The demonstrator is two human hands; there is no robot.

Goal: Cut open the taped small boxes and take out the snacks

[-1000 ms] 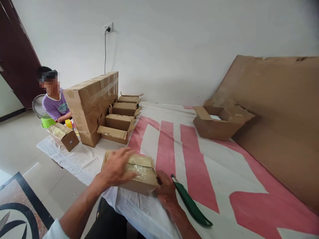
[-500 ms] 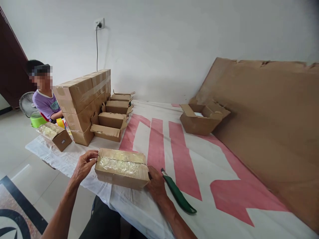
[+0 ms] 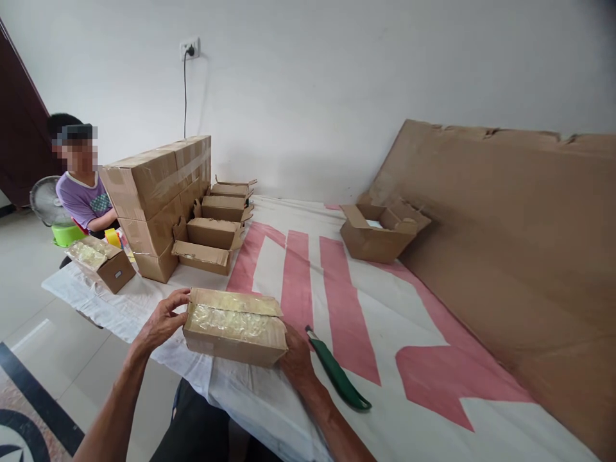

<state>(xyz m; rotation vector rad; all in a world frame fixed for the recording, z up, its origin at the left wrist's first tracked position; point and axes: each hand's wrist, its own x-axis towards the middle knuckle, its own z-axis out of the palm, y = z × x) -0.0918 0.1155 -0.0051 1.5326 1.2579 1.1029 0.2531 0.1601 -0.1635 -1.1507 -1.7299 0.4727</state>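
A small cardboard box [image 3: 235, 327] with shiny clear tape along its top sits at the near edge of the cloth-covered table. My left hand [image 3: 166, 321] grips its left end, fingertips at the upper corner. On the right end, my right hand [image 3: 297, 353] presses against the box, its fingers partly hidden behind it. A seam runs lengthwise along the top, and the far flap's edge looks slightly raised. Just right of my right hand lies a green-handled utility knife [image 3: 339, 373], its tip pointing away from me.
Stacked taped boxes [image 3: 154, 192] stand at the left, beside several open boxes [image 3: 205, 253]. Another taped box [image 3: 103, 264] sits at the left edge. An open box [image 3: 373, 240] stands before a large cardboard sheet [image 3: 495, 244]. A person [image 3: 84, 196] sits beyond the stack.
The view has turned slightly right. My right hand has shifted closer against the box's right end. The box stays between both hands.
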